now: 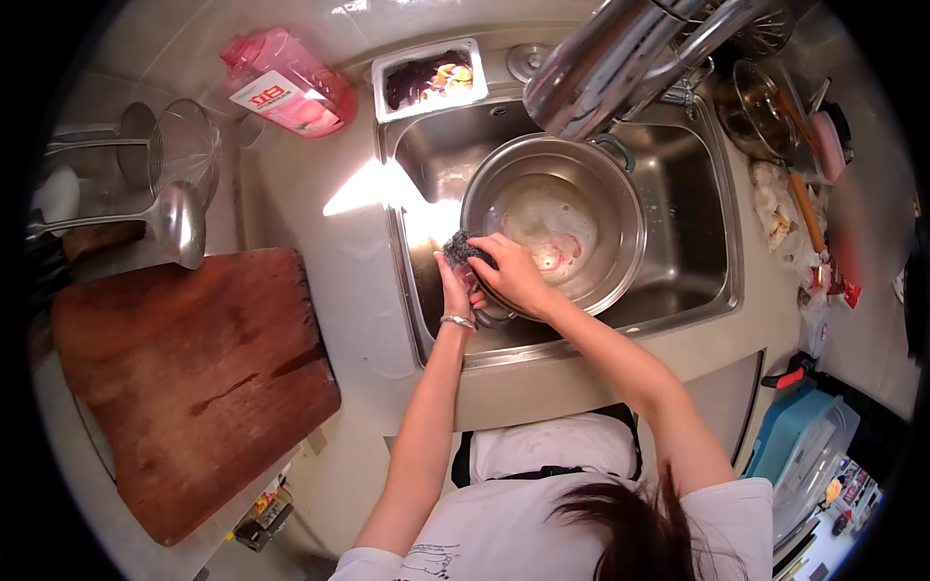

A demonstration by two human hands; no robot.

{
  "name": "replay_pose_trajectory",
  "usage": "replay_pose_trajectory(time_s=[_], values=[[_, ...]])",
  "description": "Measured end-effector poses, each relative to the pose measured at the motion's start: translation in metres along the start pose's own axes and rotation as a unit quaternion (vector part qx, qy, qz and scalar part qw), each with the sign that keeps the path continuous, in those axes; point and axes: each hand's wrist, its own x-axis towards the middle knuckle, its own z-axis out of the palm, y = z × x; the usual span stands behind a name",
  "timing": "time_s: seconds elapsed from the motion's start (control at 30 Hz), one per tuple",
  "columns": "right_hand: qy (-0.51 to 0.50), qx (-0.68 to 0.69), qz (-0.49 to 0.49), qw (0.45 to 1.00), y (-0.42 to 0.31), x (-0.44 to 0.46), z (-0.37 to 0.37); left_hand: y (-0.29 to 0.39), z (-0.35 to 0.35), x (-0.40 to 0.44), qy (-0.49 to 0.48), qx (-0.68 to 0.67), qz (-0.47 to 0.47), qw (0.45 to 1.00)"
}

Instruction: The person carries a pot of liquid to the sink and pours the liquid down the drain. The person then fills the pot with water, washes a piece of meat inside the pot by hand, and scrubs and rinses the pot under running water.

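Observation:
A large steel pot point(630, 261) stands in the sink, with cloudy, foamy water and a reddish patch at its bottom. Over the pot's left rim, my right hand point(513, 273) pinches a dark grey steel wool scrubber point(463, 250). My left hand point(456, 290) is just below the scrubber, outside the pot's left wall, thumb up and fingers curled. The thumb tip meets the scrubber's edge. What lies in the left palm is partly hidden, and I cannot make it out. A bracelet circles the left wrist.
The steel sink point(686, 232) surrounds the pot, under a large faucet point(605, 73). Behind are a pink detergent bottle point(291, 85) and a white tray point(381, 77) of scraps. A wooden cutting board point(194, 378), ladle point(179, 225) and strainer point(184, 150) are left; bowls point(756, 111) and bags point(775, 208) right.

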Motion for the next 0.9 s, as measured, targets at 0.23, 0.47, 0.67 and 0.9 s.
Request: replay_pose_trajectory(time_s=[0.23, 0.47, 0.67, 0.9], values=[[0.047, -0.015, -0.009, 0.999, -0.001, 0.006, 0.008, 0.003, -0.007, 0.002, -0.048, 0.031, -0.006, 0.998], [0.278, -0.148, 0.102, 0.944, 0.05, 0.115, -0.037, -0.004, 0.003, -0.003, 0.076, 0.191, 0.049, 0.977], [0.349, -0.016, 0.11, 0.93, 0.07, 0.095, -0.084, -0.022, -0.002, 0.012, 0.074, 0.32, 0.228, 0.916], [0.405, -0.224, 0.11, 0.88, 0.065, 0.006, -0.237, -0.021, -0.009, 0.022, 0.081, 0.386, 0.135, 0.909]])
